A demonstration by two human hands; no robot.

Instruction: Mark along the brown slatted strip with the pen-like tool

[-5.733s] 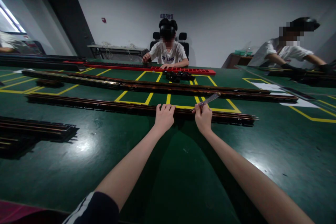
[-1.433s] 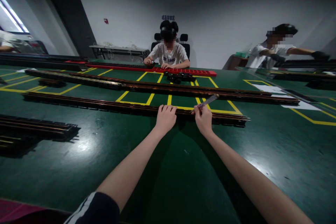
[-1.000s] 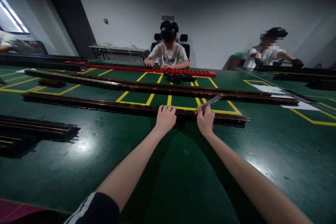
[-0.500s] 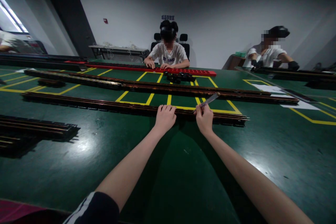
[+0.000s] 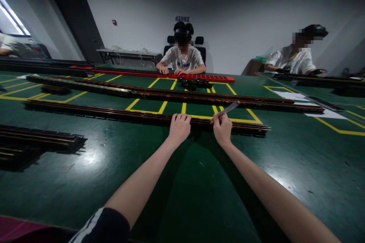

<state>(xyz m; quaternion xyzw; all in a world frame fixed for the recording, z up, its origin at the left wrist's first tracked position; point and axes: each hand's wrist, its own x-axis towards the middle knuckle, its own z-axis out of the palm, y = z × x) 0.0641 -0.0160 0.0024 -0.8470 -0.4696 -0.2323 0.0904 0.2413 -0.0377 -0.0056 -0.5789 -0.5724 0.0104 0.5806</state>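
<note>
A long dark rail with copper-coloured strips lies across the green table in front of me. My left hand rests on it with the fingers laid flat over its near edge. My right hand is closed in a pinch round a thin clear-handled tool, whose lower tip touches the same rail while its handle slants up to the right. The two hands are a short gap apart.
More long dark rails lie further back, and a stack sits at the left. A red perforated rail and small black parts lie before a seated person. Another person works at the right.
Both my hands stay on the rail; the tool's handle wavers slightly. The person at the right has shifted about and leaned toward the right bench.
</note>
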